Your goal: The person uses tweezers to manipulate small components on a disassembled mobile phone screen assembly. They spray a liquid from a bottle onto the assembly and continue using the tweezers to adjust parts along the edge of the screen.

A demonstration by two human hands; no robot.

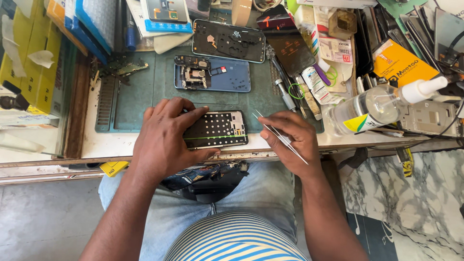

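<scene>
My left hand (162, 137) grips a dark phone display panel (217, 129) lying back side up near the front edge of the green work mat (140, 92); fingers wrap its left end. To the right of the panel, my right hand (295, 140) holds thin metal tweezers (278, 135), tips pointing up-left toward the panel's right end without touching it. Farther back on the mat lies an opened blue phone body (215, 73) with exposed circuit parts, and behind it a dark phone frame (228, 40).
A clear spray bottle (382, 104) lies on its side at the right. Screwdrivers and small tubes (302, 92) lie along the mat's right edge. Boxes, packets and phone parts crowd the back and both sides. My lap is below the bench edge.
</scene>
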